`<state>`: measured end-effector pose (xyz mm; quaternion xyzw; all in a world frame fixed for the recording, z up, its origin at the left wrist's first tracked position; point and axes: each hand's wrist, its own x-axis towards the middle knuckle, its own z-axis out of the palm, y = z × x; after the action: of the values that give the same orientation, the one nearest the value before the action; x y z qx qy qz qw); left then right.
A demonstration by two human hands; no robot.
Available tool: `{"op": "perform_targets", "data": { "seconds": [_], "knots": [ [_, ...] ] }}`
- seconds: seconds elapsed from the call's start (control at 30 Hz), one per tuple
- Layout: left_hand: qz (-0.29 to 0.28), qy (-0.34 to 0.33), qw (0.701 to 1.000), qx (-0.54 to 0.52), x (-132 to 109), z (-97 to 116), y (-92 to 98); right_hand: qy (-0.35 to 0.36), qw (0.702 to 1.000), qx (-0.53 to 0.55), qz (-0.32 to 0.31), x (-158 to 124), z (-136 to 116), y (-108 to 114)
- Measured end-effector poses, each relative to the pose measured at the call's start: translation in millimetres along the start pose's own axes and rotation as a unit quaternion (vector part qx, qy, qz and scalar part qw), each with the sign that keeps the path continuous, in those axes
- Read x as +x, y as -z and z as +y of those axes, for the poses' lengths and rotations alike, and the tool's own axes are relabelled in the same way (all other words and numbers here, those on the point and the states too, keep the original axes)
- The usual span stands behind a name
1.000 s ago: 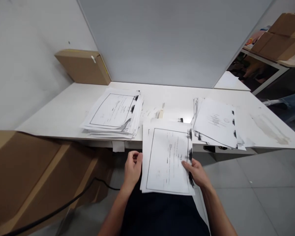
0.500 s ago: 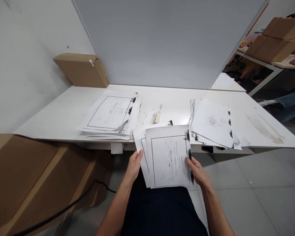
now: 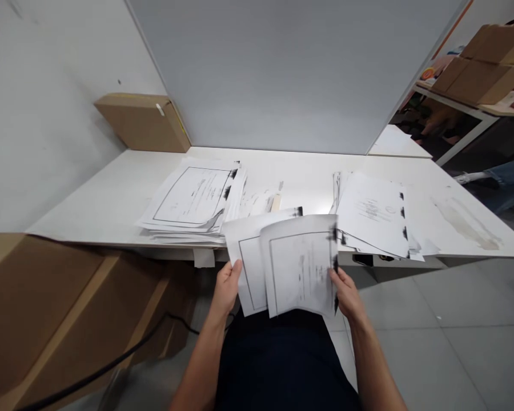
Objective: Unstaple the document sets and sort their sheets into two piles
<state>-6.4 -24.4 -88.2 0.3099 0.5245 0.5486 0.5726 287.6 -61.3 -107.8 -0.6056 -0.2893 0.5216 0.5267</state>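
Observation:
I hold printed sheets over my lap at the front edge of the white table (image 3: 111, 200). My left hand (image 3: 227, 285) grips the left edge of a bordered lower sheet (image 3: 251, 268). My right hand (image 3: 346, 291) pinches the right edge of the top sheet (image 3: 302, 268), which is lifted and shifted right of the lower one. Both sheets have black marks along their right margins. A paper stack (image 3: 195, 200) lies on the table to the left, and another paper stack (image 3: 374, 214) lies to the right.
A cardboard box (image 3: 141, 123) sits in the table's back left corner against a grey partition (image 3: 282, 74). Large cardboard boxes (image 3: 47, 302) and a black cable (image 3: 124, 354) are at my left. A small beige object (image 3: 276, 201) lies mid-table. Boxes on a shelf (image 3: 484, 63) are far right.
The sheets have risen from my lap toward the table edge. The top sheet has slid right and separated from the one under it, which my left hand now grips.

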Motion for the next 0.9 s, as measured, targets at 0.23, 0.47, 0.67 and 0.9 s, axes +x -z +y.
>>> {"op": "perform_targets", "data": {
  "seconds": [0.23,0.47,0.67,0.9],
  "knots": [
    [0.077,-0.089,0.985,-0.125,0,53,35.0,0.065,0.983,0.039,0.169,8,-7,41],
    [0.004,-0.018,0.993,-0.115,-3,46,29.2,0.031,0.996,-0.001,0.078,0,-2,26],
    [-0.041,0.005,0.987,-0.154,-8,51,45.0,0.043,0.993,-0.031,0.102,9,-3,46],
    [-0.087,0.158,0.949,-0.260,-11,28,-2.9,-0.043,0.998,0.010,-0.047,-18,-1,-13]
  ]
}}
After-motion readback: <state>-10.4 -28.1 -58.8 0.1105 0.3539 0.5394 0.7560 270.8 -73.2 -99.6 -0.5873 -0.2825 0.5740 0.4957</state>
